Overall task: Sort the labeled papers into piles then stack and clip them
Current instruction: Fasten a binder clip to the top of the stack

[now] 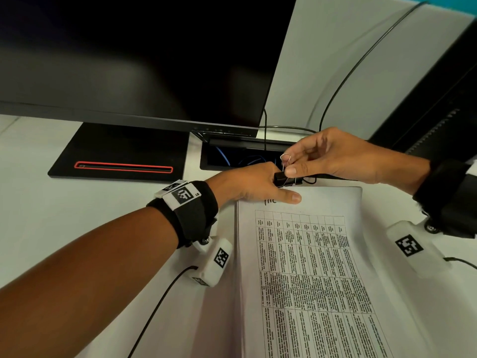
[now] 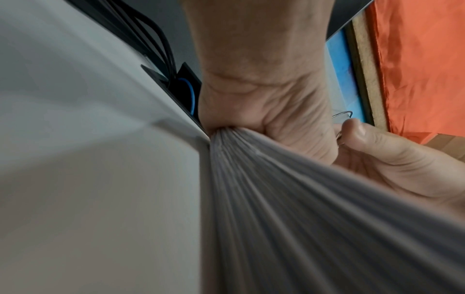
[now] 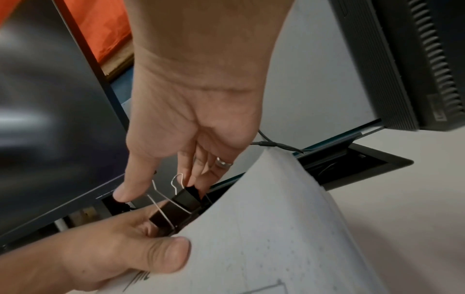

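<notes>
Both hands meet at the far edge of a thick stack of white printed papers (image 1: 304,267) on the white desk (image 1: 38,228).
The left hand (image 1: 247,184) grips the stack's far-left corner, thumb pressed on the top sheet. The right hand (image 1: 335,161) pinches the silver wire handle of a black binder clip (image 3: 185,199), which sits at the stack's far edge just in front of the black monitor (image 1: 134,60).

papers (image 1: 309,267) white, black printed table | clips (image 3: 181,206) black, silver wire handles | monitor (image 1: 129,60) black, base with red outline | desk (image 1: 31,197) white | wrist tags (image 1: 184,194) black-white squares | cloth (image 2: 422,69) orange
</notes>
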The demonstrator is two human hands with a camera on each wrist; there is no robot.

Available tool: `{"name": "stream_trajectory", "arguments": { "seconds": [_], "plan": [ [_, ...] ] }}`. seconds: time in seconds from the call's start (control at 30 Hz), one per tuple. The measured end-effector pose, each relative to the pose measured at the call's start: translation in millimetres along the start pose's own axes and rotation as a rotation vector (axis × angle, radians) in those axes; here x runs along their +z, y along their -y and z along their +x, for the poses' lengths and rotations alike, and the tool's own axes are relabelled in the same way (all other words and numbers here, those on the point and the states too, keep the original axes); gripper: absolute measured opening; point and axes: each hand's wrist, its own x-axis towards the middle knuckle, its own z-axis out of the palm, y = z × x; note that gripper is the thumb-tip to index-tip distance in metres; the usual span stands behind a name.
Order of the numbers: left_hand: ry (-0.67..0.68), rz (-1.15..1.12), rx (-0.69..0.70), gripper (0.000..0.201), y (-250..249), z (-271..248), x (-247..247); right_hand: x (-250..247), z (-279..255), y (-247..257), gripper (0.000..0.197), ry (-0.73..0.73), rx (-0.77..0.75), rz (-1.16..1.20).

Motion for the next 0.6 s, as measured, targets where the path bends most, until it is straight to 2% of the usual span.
{"name": "stream_trajectory", "arguments": {
  "seconds": [0.23, 0.4, 0.6],
  "plan": [
    [0.076, -0.048, 0.095, 0.035, -7, -8, -1, -5, -2, 3, 0.037, -0.136, -0.147, -0.092],
    [0.062, -0.081, 0.137, 0.028, -10, -10, -1, -8, -8, -3, 0.022, -0.117, -0.161, -0.182],
    [0.049, -0.053, 0.177, 0.027, -14, -15, -3, -9, -7, -5, 0.015, -0.131, -0.178, -0.220]
  ]
}}
